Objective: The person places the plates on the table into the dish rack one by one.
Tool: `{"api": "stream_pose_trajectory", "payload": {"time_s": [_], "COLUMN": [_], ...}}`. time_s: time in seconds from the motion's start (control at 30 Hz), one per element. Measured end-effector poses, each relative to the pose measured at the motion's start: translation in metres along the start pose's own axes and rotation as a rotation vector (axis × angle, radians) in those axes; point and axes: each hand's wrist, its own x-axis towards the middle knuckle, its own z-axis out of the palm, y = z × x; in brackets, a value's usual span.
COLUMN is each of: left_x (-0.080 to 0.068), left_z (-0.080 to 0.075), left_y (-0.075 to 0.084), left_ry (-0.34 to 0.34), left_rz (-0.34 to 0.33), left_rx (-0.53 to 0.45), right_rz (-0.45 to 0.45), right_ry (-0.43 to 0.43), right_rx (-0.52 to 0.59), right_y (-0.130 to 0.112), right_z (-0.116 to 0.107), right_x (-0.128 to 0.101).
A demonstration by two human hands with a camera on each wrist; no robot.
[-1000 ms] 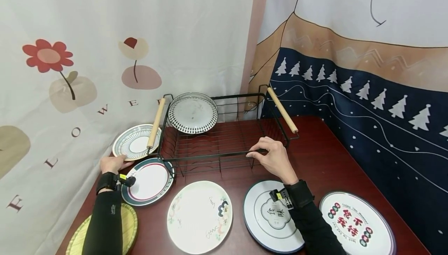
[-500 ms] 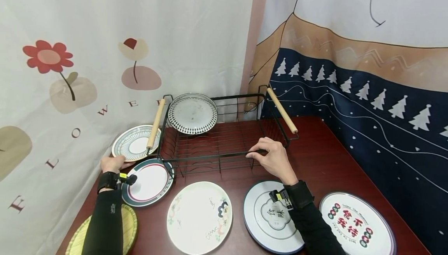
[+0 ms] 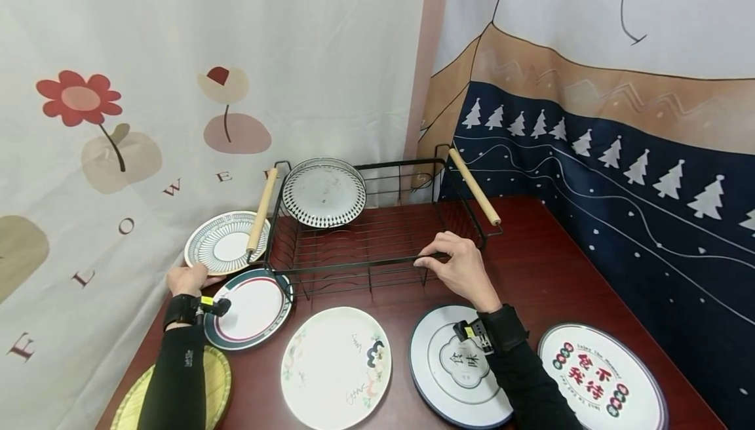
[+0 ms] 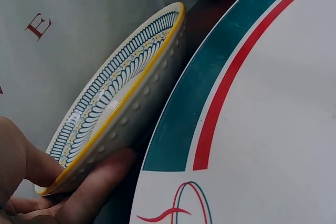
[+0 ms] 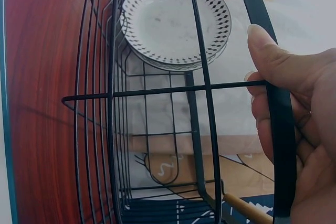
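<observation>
My left hand (image 3: 197, 277) pinches the near rim of a small plate with blue radial stripes (image 3: 224, 243) at the table's left edge. In the left wrist view that plate (image 4: 121, 98) is tilted up off the table, with my thumb under it and fingers (image 4: 21, 166) on its upper side. My right hand (image 3: 433, 256) grips the front rail of a black wire dish rack (image 3: 366, 261). In the right wrist view the fingers (image 5: 283, 77) curl round the rack's rail (image 5: 281, 145). One plate with a black diamond rim (image 3: 323, 192) stands leaning in the rack's back left corner.
Flat on the dark red table (image 3: 548, 266) lie a green-and-red rimmed plate (image 3: 250, 305), a floral plate (image 3: 336, 364), a grey blue-rimmed plate (image 3: 454, 364), a plate with red characters (image 3: 596, 374) and a yellow woven plate (image 3: 218, 384). Curtains close off the back and both sides.
The striped plate and my left hand have shifted slightly left, the plate's near rim a little higher. My right hand stays on the rack's rail.
</observation>
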Motion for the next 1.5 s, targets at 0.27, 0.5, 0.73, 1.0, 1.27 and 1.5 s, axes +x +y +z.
{"api": "stream_pose_trajectory", "payload": {"time_s": [0.27, 0.5, 0.73, 1.0, 1.27, 1.5], "left_x": [-0.005, -0.014, -0.019, -0.028, -0.041, -0.047], "left_z": [-0.006, -0.013, -0.021, -0.023, -0.020, -0.021], "left_y": [0.005, 0.012, 0.016, 0.034, 0.064, 0.079], "left_ry": [0.061, 0.082, 0.065, 0.050, 0.070, 0.097], "left_rz": [0.021, 0.005, -0.014, -0.059, -0.062, -0.026], "left_rx": [0.113, 0.097, 0.100, -0.037, -0.225, -0.340], "right_rz": [-0.016, -0.006, 0.014, 0.002, 0.008, -0.006], "right_ry": [0.003, 0.004, -0.012, -0.005, 0.002, 0.008], "right_rx": [-0.003, 0.002, 0.006, 0.024, 0.019, 0.017], "right_y": [0.001, 0.001, 0.000, 0.000, 0.001, 0.003], "right_z": [-0.001, 0.001, 0.002, 0.002, 0.001, 0.002], "right_x": [0.002, 0.000, -0.003, 0.000, -0.001, -0.001]}}
